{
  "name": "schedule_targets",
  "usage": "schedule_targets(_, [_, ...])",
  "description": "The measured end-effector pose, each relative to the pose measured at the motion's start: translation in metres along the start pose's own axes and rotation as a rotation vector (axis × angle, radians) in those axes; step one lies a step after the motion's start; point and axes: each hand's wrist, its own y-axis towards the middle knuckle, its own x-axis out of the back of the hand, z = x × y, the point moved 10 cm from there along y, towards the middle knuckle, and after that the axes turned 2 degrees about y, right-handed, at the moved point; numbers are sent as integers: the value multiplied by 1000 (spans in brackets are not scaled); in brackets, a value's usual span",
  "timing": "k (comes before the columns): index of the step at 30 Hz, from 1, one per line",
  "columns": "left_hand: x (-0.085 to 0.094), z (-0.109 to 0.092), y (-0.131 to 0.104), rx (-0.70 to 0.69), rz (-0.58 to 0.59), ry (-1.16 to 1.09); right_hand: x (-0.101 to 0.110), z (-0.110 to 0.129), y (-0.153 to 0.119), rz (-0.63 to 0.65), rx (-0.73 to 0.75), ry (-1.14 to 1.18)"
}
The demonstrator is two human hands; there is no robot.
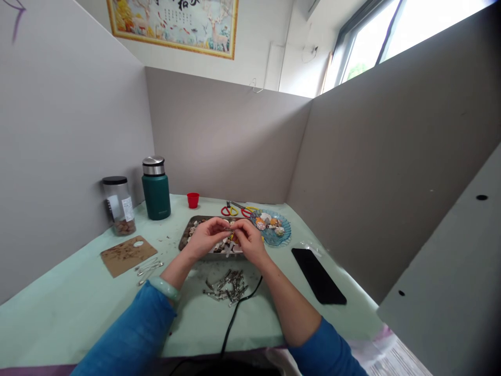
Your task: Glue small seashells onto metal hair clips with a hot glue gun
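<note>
Over a metal tray (183,244) of small mixed pieces, my left hand (209,236) and my right hand (249,239) meet at the fingertips. Both are closed in a pinch. Whatever sits between the fingers is too small to make out. Just in front of the tray lies a loose pile of small silver metal clips (230,287). To the right of my right hand is a blue scalloped glass plate (285,236) holding white and orange decorative pieces.
A green flask (156,196), a clear jar (120,211) and a red cup (193,200) stand at the back left. Scissors (230,210) lie behind the tray. Brown cardboard (129,257) and large safety pins (146,269) lie left, a black phone-like slab (319,277) right. A black cable (235,313) runs frontward.
</note>
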Motion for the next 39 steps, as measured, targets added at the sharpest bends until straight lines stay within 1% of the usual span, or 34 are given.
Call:
schedule_targets(7, [0,-1,-1,11,-2,33,-1,-14,-1,-5,-133,61])
schedule_targets(11, [0,-4,-1,-5,1,44,0,-17,-1,-24,-174,94])
schedule_targets(18, [1,-3,-1,-26,-7,100,0,-15,-1,-25,-157,57])
schedule_targets(21, [3,-4,0,-93,-18,192,2,-15,-1,-39,-154,41])
schedule_targets(26, [4,-12,-3,-194,-45,319,3,-15,-1,-48,-146,11])
schedule_targets(32, [3,-11,-4,-149,-46,293,4,-20,-1,-64,-159,51])
schedule_targets(39, [4,-14,-5,-198,-48,359,1,-20,-2,-25,-165,13])
